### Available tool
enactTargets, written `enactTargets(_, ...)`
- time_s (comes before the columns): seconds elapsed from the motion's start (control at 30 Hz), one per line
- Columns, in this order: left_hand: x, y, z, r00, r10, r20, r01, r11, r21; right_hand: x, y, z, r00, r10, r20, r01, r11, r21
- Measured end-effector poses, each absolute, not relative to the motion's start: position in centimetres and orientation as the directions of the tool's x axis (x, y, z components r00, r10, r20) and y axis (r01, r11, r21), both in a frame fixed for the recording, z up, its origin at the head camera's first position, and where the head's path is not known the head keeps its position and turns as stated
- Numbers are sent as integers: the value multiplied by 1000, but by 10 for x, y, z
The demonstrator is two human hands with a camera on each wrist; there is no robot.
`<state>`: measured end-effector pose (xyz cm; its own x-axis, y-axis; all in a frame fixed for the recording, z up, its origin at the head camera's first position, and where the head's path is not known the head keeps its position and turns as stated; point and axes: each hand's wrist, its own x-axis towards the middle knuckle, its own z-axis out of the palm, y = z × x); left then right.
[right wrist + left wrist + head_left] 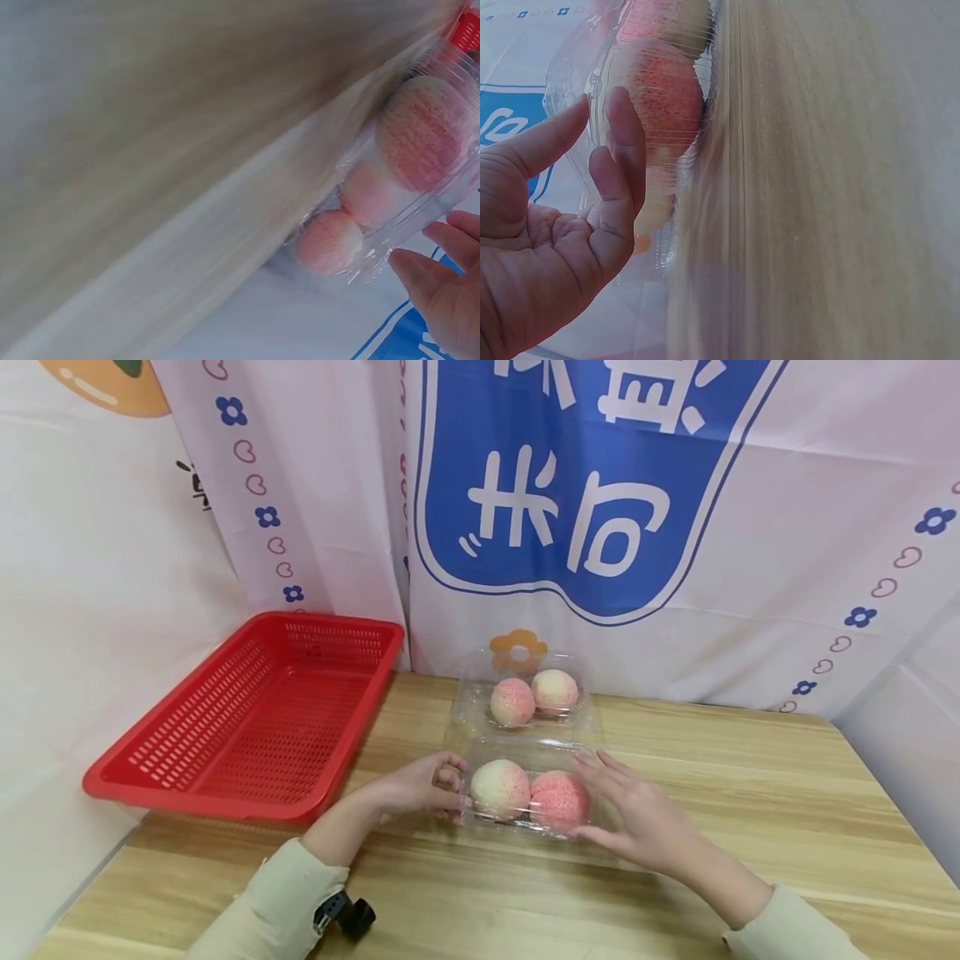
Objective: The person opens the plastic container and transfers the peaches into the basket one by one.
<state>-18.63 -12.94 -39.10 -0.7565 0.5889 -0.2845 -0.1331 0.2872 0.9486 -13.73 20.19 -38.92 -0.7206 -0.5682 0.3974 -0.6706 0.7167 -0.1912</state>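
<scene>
A clear plastic clamshell box (540,746) lies on the table with two round, peach-like balls inside. One ball (500,789) is mostly cream, the other (559,801) speckled pink. At the box's left end is my left hand (423,787), its fingers bent. The left wrist view has the box rim running between its thumb (562,135) and fingers (624,142). My right hand (637,810) spans the right end, fingers fairly straight at the far corner and thumb along the near corner. In the right wrist view, those fingertips (409,262) lie right by the rim.
Behind stands a second clear box (472,702) with two similar balls (513,702), close to the printed cloth backdrop (675,660). A red slotted basket (345,743) is at the left of the wooden table (750,777). A dark wrist device (345,914) sits on the left sleeve.
</scene>
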Motion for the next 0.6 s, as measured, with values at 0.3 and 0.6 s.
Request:
enactTargets(0.3, -187, -128, -391, -769, 568, -293, -123, 318, 940, -136, 202, -395, -728, -584, 359, -662, 735, -147)
enactTargets(0.6, -188, -127, -392, -767, 564, -305, -136, 321, 937, -139, 202, -395, -603, -672, 430, -720, 691, 71)
